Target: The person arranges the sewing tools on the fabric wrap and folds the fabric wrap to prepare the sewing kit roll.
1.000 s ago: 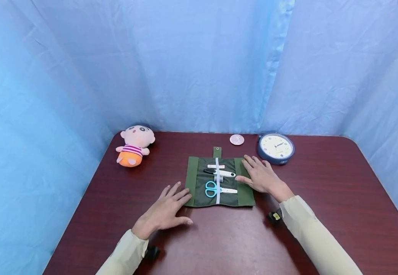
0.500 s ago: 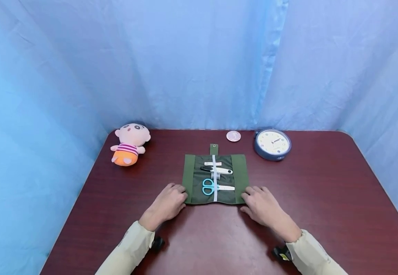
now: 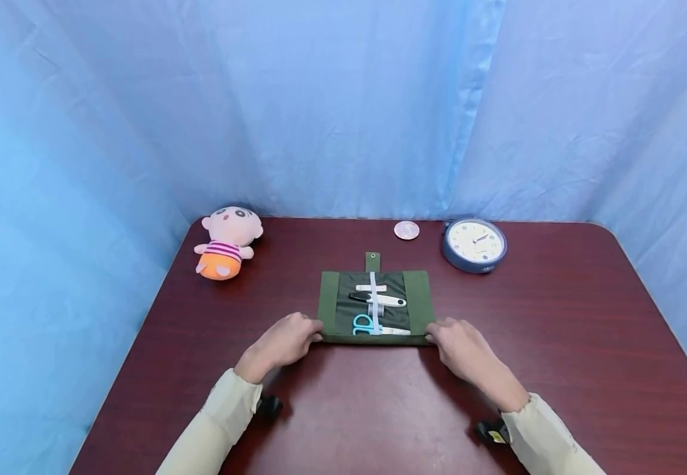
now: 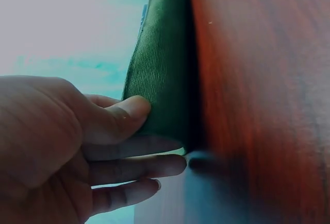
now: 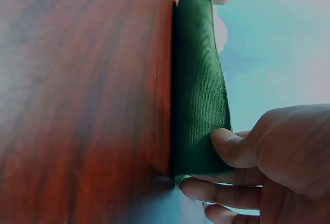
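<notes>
A green fabric roll-up pouch (image 3: 419, 300) lies unfolded mid-table in the head view, its near edge lifted. Teal-handled scissors (image 3: 362, 323), a white tool with a black end (image 3: 393, 301), a small grey item (image 3: 377, 310) and a small white strip (image 3: 379, 288) sit under its white elastic band. My left hand (image 3: 286, 340) pinches the near left corner of the pouch; the left wrist view has the thumb on the green cloth (image 4: 160, 69). At the near right corner my right hand (image 3: 464, 346) pinches the cloth, thumb on top (image 5: 227, 141) in the right wrist view.
A plush doll (image 3: 225, 244) stands at the back left of the dark red table (image 3: 367, 409). Toward the back right are a blue-rimmed clock (image 3: 474, 245) and a round pink disc (image 3: 406, 230). Blue curtains (image 3: 343, 119) hang behind and on both sides.
Both hands went from lying flat on the pouch's sides to its near corners, and now pinch them. The near edge has risen and folded up, partly covering the scissors.
</notes>
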